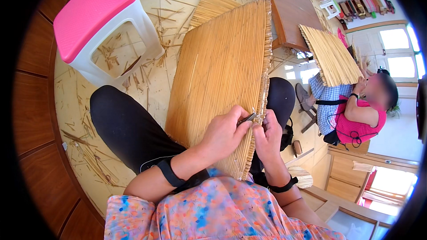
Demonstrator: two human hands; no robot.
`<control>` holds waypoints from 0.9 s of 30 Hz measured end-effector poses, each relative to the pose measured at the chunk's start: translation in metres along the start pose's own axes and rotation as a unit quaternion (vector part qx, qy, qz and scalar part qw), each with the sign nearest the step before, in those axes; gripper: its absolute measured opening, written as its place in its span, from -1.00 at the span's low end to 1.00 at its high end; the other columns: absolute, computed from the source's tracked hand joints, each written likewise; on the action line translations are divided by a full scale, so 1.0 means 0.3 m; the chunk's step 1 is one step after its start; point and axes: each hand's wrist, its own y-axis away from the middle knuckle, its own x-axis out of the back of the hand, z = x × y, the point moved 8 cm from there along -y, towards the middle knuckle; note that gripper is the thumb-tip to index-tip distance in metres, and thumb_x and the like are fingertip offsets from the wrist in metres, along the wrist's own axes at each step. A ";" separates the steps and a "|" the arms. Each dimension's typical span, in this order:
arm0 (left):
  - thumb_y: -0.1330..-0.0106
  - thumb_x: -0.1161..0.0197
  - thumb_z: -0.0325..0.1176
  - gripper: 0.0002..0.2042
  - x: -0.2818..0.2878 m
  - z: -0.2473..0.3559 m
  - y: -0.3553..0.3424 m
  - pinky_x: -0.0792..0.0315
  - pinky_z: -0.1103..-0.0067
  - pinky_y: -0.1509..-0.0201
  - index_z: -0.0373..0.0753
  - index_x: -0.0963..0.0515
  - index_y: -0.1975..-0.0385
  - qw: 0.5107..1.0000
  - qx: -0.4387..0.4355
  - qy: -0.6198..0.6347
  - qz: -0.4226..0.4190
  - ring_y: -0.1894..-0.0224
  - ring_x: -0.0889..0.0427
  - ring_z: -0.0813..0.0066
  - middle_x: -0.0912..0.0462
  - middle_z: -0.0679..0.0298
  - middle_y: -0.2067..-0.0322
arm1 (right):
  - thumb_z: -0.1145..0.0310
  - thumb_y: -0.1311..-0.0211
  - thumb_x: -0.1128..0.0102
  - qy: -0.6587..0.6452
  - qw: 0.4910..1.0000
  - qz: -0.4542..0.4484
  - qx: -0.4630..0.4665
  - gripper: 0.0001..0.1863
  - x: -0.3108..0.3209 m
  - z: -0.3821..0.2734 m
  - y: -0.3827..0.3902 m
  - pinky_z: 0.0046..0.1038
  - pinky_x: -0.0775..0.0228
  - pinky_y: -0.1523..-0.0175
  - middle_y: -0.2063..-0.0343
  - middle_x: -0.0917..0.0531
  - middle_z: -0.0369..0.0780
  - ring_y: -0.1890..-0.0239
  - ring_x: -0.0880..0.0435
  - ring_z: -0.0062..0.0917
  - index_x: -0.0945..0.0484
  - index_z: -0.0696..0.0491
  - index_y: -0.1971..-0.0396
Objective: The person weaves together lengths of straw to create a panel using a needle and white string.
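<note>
A large mat of thin straw-coloured stalks [218, 58] lies slanted across my lap, its stitched edge running along the right side. My left hand [227, 129] is closed on a small dark metal tool [247, 119], whose exact kind I cannot make out. The tool's tip touches the bound edge of the mat. Close beside it, my right hand [267, 135] pinches that same edge between thumb and fingers. A bit of pale thread or fibre shows at the edge by the tool. The fingertips partly hide the spot between both hands.
A pink-topped white plastic stool [100, 22] stands at the left. Another mat [213, 5] lies beyond mine, beside a brown wooden table [291, 9]. Loose stalk pieces [100, 169] litter the tiled floor. At the right, a seated person [360, 120] holds a similar mat [331, 55].
</note>
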 end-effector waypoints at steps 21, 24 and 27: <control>-0.44 -0.09 -0.30 -0.85 -0.053 -0.088 0.010 -0.21 0.80 0.50 -0.24 -0.48 0.20 0.910 0.208 0.348 -0.086 0.52 -0.32 0.80 -0.43 0.45 0.52 | 0.51 -0.10 -0.06 0.017 1.000 -0.004 0.015 -0.80 0.001 -0.006 0.000 -0.60 -0.28 0.45 0.59 -0.49 -0.31 0.57 -0.37 -0.74 -0.44 0.18 0.23; -0.44 -0.09 -0.29 -0.85 -0.052 -0.087 0.008 -0.22 0.79 0.51 -0.23 -0.48 0.20 0.910 0.200 0.353 -0.088 0.54 -0.32 0.79 -0.44 0.44 0.53 | 0.51 -0.10 -0.06 0.011 1.000 -0.003 0.013 -0.80 0.000 0.004 0.001 -0.59 -0.29 0.45 0.59 -0.49 -0.31 0.57 -0.38 -0.73 -0.43 0.18 0.24; -0.44 -0.09 -0.30 -0.86 -0.051 -0.086 0.006 -0.21 0.79 0.53 -0.24 -0.48 0.21 0.931 0.177 0.308 -0.080 0.57 -0.30 0.78 -0.44 0.45 0.54 | 0.51 -0.10 -0.06 0.018 1.000 -0.004 0.014 -0.80 0.001 0.003 0.001 -0.58 -0.29 0.45 0.59 -0.49 -0.30 0.57 -0.38 -0.73 -0.43 0.18 0.24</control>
